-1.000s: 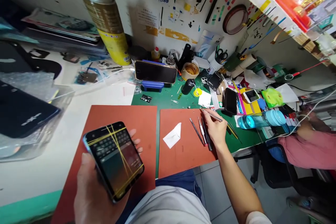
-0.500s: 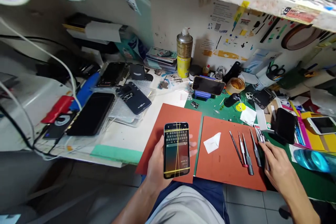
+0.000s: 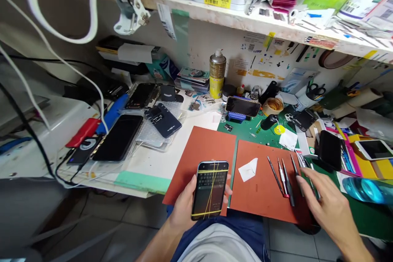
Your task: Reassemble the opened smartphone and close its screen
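My left hand (image 3: 183,204) is closed around a smartphone (image 3: 210,192) above the left red-brown mat. Thin yellow rubber bands cross the phone, and its screen shows a keyboard. At the right edge of the other mat, my right hand (image 3: 327,200) hovers or rests over a row of slim hand tools; whether it touches them I cannot tell. Its thumb and fingers are apart. Beside it lie tweezers (image 3: 294,167), a dark-handled tool (image 3: 288,186), a screwdriver with a red end (image 3: 283,180) and a thin dark tool (image 3: 275,175). A white wipe (image 3: 248,170) lies left of them.
A second phone (image 3: 242,107) leans on a blue stand at the back. A spray can (image 3: 217,75) stands by the wall. Several phones and parts, one a large dark phone (image 3: 118,137), lie left. A low shelf (image 3: 245,20) overhangs the bench. A blue bottle (image 3: 362,188) is at right.
The view has tilted up, showing more of the shelf. The phone in my left hand sits lower in view, its screen dimmer. My right hand has shifted slightly over the tools, its fingers spread more.
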### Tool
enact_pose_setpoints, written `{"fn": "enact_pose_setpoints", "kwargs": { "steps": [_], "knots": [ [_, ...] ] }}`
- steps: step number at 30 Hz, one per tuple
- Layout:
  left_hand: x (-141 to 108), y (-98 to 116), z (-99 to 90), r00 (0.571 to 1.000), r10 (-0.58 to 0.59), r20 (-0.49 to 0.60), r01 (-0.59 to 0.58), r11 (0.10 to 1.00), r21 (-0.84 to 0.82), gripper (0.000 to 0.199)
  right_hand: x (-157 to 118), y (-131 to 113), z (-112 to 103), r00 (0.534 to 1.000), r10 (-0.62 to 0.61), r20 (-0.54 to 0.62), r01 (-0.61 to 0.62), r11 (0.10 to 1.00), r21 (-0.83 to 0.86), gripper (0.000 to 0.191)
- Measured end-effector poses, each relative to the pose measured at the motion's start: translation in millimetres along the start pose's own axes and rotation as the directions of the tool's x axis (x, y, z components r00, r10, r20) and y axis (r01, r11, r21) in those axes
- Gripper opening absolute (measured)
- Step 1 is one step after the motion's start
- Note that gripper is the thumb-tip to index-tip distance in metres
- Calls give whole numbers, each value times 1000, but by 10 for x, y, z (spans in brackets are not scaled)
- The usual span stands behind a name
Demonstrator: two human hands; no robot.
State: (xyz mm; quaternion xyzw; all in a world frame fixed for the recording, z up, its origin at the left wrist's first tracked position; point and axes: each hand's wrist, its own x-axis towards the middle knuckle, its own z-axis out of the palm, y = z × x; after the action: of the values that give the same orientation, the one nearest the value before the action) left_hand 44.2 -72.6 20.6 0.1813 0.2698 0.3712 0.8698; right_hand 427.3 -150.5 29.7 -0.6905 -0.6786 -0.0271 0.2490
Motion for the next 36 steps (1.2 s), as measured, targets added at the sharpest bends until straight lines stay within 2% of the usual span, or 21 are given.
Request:
{"fn": "enact_pose_setpoints", "kwargs": {
  "steps": [1,2,4,6,8,12,16,21,31,34,36],
  "knots": [
    [-15,-28,-22,1000,24,-6,-24,999,23,76,95,-304,-20,999,38,36,-44,982,181,29],
    [-30,-55,-45,998,55,-10,-54,997,52,74,199,-602,-27,995,26,98,-59,932,357,29],
    [-62,-92,-92,994,104,-21,-100,986,133,70,423,-1106,-11,984,-53,169,-62,791,608,29],
    [-94,-99,-130,993,112,-37,-100,968,231,68,632,-1422,23,968,-155,200,-40,686,726,29],
    [-121,-86,-145,995,91,-38,-76,951,299,70,783,-1560,45,950,-236,205,-17,615,788,28],
    [-141,-66,-118,997,82,11,-81,948,307,68,886,-1597,31,918,-342,202,20,547,837,17],
    [-124,-84,-94,995,93,42,-102,953,286,64,877,-1620,5,907,-368,207,23,532,846,17],
    [-102,-96,-123,998,67,22,-71,948,310,64,858,-1648,20,911,-352,213,8,532,847,17],
    [-62,-130,-158,999,34,29,-41,950,310,70,849,-1737,43,940,-307,152,39,536,843,19],
    [-43,-186,-251,998,64,21,-68,950,304,70,800,-1722,62,952,-247,182,-27,523,852,16],
    [-29,-221,-323,994,96,52,-107,950,294,71,757,-1700,84,957,-200,211,-87,497,864,16]
  ]
}}
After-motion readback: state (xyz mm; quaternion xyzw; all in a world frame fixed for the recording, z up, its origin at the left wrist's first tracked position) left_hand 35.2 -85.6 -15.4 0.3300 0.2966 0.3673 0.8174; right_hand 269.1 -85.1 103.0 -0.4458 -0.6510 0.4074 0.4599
